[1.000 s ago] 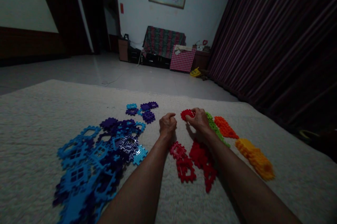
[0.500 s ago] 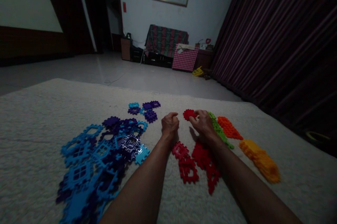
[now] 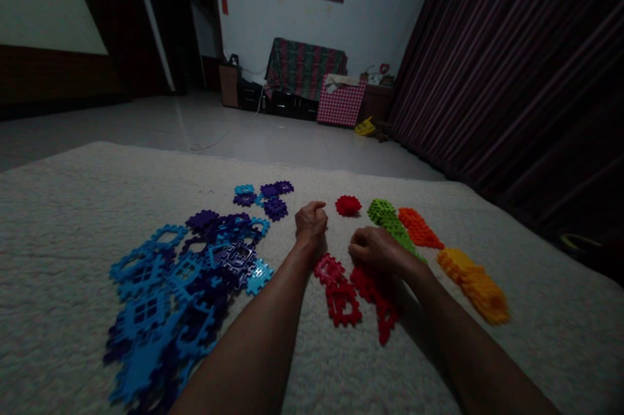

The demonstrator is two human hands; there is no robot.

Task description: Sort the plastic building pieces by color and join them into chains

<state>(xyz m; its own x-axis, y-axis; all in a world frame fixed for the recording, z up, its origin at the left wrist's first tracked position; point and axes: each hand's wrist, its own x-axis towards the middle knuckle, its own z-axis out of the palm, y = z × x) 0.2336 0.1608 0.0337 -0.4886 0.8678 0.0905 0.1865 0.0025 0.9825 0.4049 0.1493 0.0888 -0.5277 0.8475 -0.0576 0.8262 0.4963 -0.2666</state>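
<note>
My left hand (image 3: 311,225) rests on the cream mat (image 3: 190,181) as a loose fist, with nothing visible in it. My right hand (image 3: 375,246) has its fingers curled inward just beyond the loose red plastic interlocking pieces (image 3: 383,311), partly covering them; whatever may lie under its fingertips is hidden. Between my forearms are a pinkish-red square piece (image 3: 329,268) and a red framed square piece (image 3: 344,304). Farther off sits a small red stack (image 3: 348,205), apart from both hands. A green row of stacked pieces (image 3: 392,220) runs right behind my right hand.
Orange pieces (image 3: 419,227) and yellow pieces (image 3: 472,281) lie in overlapped rows at the right. A large heap of blue and purple pieces (image 3: 185,298) spreads at the left, with a smaller purple and blue group (image 3: 273,197) beyond it. A curtain (image 3: 487,77) hangs at the right.
My right hand has left the red stack and drawn back toward the loose red pieces, uncovering the stack and more of the green row. My left hand stays put; the view has tilted slightly.
</note>
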